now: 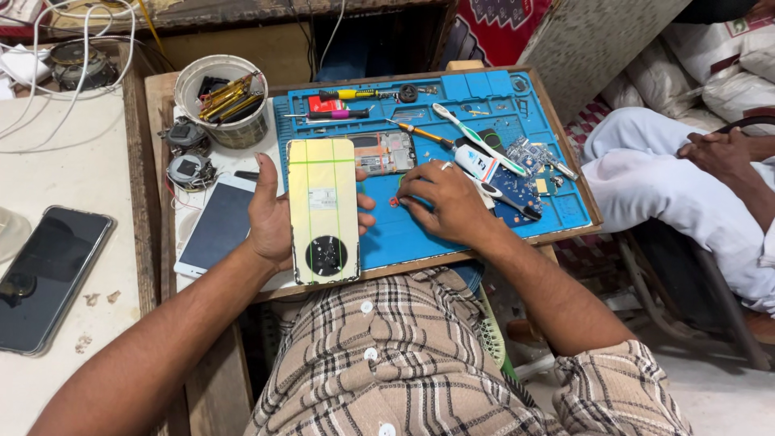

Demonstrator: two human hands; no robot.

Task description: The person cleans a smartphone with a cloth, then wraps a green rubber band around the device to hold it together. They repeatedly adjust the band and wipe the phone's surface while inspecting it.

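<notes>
My left hand (270, 214) holds up a phone back panel (323, 210), pale yellow on its inner side with a round black camera cutout near its lower end. My right hand (440, 202) rests fingers-down on the blue repair mat (420, 234), fingertips beside a small red part; whether it pinches anything I cannot tell. An opened phone body (383, 152) with bare circuitry lies on the mat just beyond the panel.
Screwdrivers (347, 95), a toothbrush (476, 137), a small white tube (476, 161) and circuit boards lie on the mat. A white tub of tools (222, 97) stands at left. A white phone (218, 226) and a dark phone (44, 278) lie nearby. Another person sits at right.
</notes>
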